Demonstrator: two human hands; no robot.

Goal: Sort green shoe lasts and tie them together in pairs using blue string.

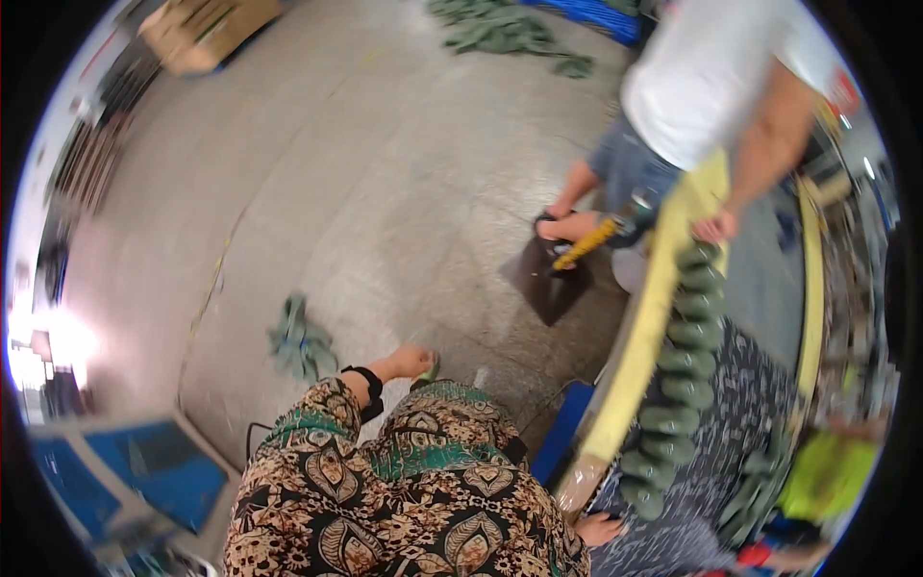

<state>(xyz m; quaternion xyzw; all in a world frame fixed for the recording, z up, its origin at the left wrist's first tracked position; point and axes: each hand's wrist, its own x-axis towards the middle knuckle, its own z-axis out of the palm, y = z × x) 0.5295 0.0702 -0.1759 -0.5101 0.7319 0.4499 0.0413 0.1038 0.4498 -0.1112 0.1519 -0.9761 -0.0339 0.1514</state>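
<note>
My left hand hangs over the floor with its fingers curled closed and a dark band on the wrist. A small light-green thing shows at its fingertips; whether the hand grips it cannot be made out. At the table's near edge, my right hand lies with its fingers stretched out on the dark patterned cloth, apparently holding nothing. Just beyond it, a row of plump, shiny green bundles runs along the table toward a co-worker's hand, which is at the far end.
The co-worker in a white shirt stands at the table's yellow edge, near a yellow-and-black tool and a dark square panel. Green bundles lie on the floor; more green pieces lie farther off. Blue panels stand left.
</note>
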